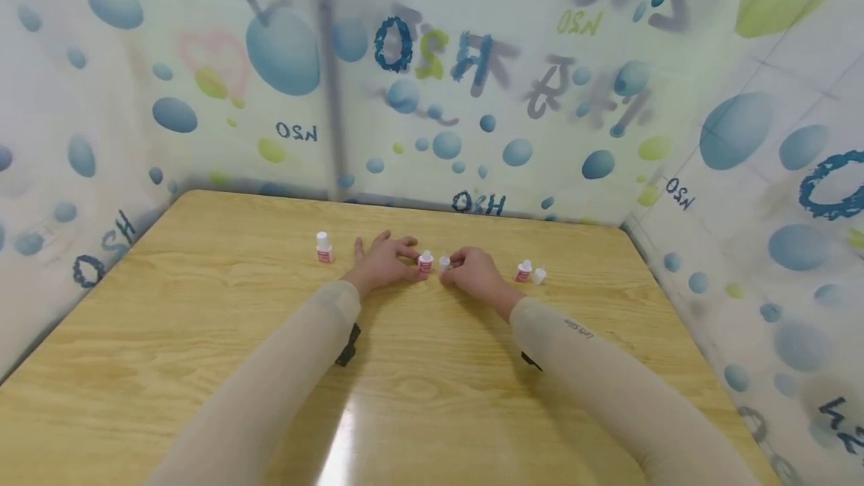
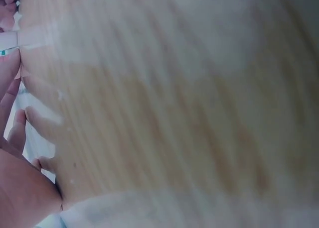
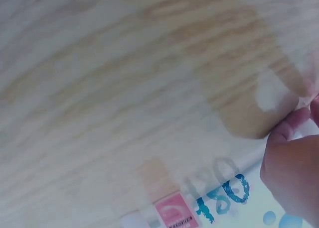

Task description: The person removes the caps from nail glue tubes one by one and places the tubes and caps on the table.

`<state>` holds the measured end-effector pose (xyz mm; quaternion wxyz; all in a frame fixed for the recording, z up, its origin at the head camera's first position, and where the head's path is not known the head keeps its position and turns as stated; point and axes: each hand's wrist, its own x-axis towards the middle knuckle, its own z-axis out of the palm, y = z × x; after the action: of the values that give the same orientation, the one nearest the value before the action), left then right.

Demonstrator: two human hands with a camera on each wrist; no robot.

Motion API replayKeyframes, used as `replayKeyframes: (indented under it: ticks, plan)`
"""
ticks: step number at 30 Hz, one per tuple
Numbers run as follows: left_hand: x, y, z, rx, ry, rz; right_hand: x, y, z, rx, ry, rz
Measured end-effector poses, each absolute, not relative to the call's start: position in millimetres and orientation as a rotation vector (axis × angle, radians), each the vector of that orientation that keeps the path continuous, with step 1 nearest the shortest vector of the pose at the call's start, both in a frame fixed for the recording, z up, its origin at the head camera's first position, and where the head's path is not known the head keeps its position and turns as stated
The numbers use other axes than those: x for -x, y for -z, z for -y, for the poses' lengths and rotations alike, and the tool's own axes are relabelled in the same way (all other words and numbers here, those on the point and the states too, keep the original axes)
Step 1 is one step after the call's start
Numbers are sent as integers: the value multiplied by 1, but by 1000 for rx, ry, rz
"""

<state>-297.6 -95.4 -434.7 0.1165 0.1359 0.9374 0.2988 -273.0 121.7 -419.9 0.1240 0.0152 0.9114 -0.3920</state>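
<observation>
My left hand [image 1: 386,264] pinches a small white bottle [image 1: 425,262] with a red-and-white label between thumb and index finger, its other fingers spread. The bottle stands upright on the table, its top narrow and uncapped. Just to its right, my right hand [image 1: 478,274] has a small white cap [image 1: 444,264] at its fingertips, low over the tabletop. In the left wrist view the left hand [image 2: 17,183] shows at the edge, thumb and finger at the white bottle [image 2: 8,40]. The right hand [image 3: 294,161] appears at the right wrist view's edge, its fingertips partly cut off.
A capped bottle [image 1: 324,248] of the same kind stands to the left. On the right are an uncapped bottle [image 1: 523,271] and a loose white cap [image 1: 539,276]. The wooden table [image 1: 405,388] meets a printed curtain [image 1: 432,145] at its back edge.
</observation>
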Motion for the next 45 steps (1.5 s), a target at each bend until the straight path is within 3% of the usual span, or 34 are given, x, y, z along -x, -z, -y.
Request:
replayKeyframes:
  ticks: [11,18,26,45]
  plan:
    - [299,409,90,-373,-1002,-2622,267,397,-130,-14,1017,-2588]
    - [292,360,99,-283,-1256,-2423,269,372,-135,92,1207,-2527]
    - [286,319,125,-366,-1352,-2401,271,348,-128,202,1338,-2615]
    - [256,311,182,-464,-1333,-2521,256,346,-73,395,1258,-2596]
